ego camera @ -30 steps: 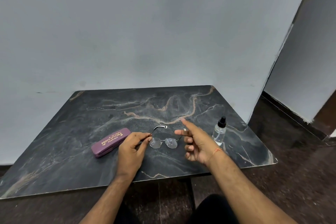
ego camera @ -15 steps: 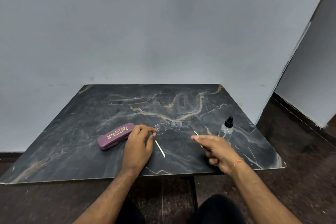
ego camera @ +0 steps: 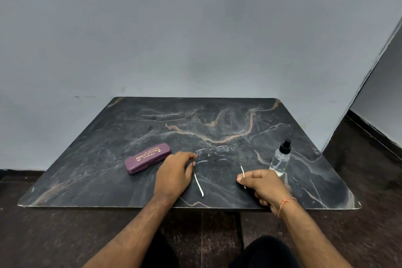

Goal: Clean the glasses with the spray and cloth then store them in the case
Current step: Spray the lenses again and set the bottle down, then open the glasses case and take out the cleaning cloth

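Glasses (ego camera: pixel 212 152) are sitting unfolded near the table's (ego camera: pixel 87 172) front edge, between the closed purple case (ego camera: pixel 147 158) and the spray bottle (ego camera: pixel 281 158): cleaning seems not yet begun, and no cloth is showing. The left hand (ego camera: pixel 174 174) is pinching the frame's hinge corner; the right hand (ego camera: pixel 264 184) is curling shut around 1 temple tip. Next, I judge, a hand needs freeing for the spray.

Dark marble table (ego camera: pixel 152 189) against grey wall (ego camera: pixel 195 28).
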`<action>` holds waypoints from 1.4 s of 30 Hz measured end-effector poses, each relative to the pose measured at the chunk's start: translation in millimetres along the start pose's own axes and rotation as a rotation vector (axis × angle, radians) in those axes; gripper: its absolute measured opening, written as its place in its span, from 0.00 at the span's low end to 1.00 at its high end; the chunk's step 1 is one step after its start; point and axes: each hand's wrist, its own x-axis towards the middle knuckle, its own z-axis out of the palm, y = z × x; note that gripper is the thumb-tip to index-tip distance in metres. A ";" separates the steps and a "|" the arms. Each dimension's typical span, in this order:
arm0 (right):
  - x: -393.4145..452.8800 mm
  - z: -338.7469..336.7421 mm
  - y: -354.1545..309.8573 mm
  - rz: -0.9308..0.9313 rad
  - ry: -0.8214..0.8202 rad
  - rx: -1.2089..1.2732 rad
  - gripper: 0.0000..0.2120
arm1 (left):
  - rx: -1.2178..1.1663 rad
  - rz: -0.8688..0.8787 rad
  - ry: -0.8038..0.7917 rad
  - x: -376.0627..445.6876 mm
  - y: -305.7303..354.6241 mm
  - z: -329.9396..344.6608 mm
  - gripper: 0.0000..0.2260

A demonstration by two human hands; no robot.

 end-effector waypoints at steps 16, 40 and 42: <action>-6.8 7.5 1.3 -0.084 0.110 -0.099 0.15 | -0.100 0.017 0.047 -14.2 9.9 -21.6 0.19; -15.6 112.5 -62.7 -1.024 0.014 -0.837 0.19 | 0.025 -0.350 -0.027 -30.5 -92.3 -77.4 0.30; -7.9 134.3 -78.5 -1.053 -0.065 -1.009 0.22 | 0.002 -0.343 -0.030 -31.6 -91.6 -79.0 0.29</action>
